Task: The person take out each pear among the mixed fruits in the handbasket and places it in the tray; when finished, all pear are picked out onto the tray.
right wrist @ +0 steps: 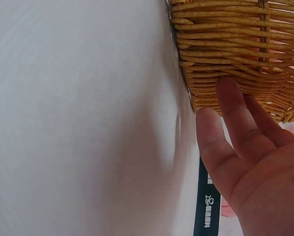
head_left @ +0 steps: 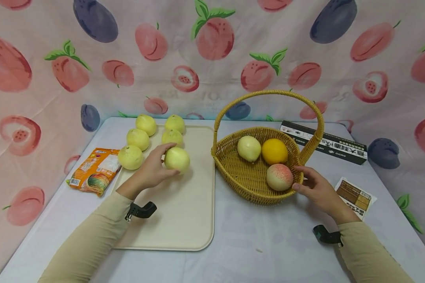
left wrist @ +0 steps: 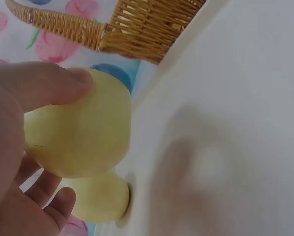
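Note:
My left hand [head_left: 155, 167] holds a pale yellow-green round fruit [head_left: 177, 160] above a beige tray [head_left: 177, 220], thumb on one side and fingers on the other. The left wrist view shows this fruit [left wrist: 82, 130] close up, a shadow falling on the tray. Similar fruits [head_left: 138, 138] stand in two rows at the tray's back left. My right hand [head_left: 320, 192] grips the right rim of a wicker basket [head_left: 241, 175]; in the right wrist view its fingertips touch the woven wall [right wrist: 225, 54]. Inside the basket are a pale yellow-green fruit [head_left: 249, 149], an orange [head_left: 274, 151] and a peach [head_left: 279, 177].
An orange packet [head_left: 95, 171] lies left of the tray. Behind the basket on the right is a long black box [head_left: 326, 143]. A brown-and-white packet [head_left: 355, 196] lies by my right wrist. The basket's tall handle [head_left: 269, 92] arches above it. A fruit-print cloth hangs behind.

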Tool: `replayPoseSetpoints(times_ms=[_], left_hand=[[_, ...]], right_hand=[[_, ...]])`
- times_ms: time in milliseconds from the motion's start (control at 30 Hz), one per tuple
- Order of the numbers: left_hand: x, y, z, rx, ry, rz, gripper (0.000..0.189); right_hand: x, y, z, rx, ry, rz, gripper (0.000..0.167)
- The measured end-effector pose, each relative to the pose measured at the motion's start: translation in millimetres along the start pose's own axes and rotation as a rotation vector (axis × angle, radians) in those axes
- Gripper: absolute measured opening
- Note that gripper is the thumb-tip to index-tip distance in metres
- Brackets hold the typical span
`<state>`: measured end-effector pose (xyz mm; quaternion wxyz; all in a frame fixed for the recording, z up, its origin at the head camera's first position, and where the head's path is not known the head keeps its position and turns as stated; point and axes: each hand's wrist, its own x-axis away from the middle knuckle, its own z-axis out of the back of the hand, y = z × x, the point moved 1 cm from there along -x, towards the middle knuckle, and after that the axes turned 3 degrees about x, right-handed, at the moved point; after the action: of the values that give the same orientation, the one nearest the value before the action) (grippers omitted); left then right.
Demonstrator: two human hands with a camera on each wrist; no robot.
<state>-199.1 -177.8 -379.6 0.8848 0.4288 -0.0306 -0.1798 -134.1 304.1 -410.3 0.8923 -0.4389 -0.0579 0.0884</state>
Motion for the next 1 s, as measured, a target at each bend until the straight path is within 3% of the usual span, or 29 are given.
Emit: replayPoseSetpoints(times_ms=[300, 600, 1000], left_hand=[[-4.3, -13.7, 1.1, 0.031, 0.012, 0.061, 0.083], [-7.7, -29.6, -0.8, 0.024, 0.042, 0.059, 0.081], [-6.2, -34.1, 0.1, -0.006, 0.042, 0.085, 0.076]], right_hand=[[-0.4, 0.1, -0.4, -0.027, -0.006, -0.002, 0.059], [-0.3, 0.4, -0.1, -0.013, -0.007, -0.011, 0.059], [-0.8, 1.8, -0.2, -0.008, -0.002, 0.01, 0.058]])
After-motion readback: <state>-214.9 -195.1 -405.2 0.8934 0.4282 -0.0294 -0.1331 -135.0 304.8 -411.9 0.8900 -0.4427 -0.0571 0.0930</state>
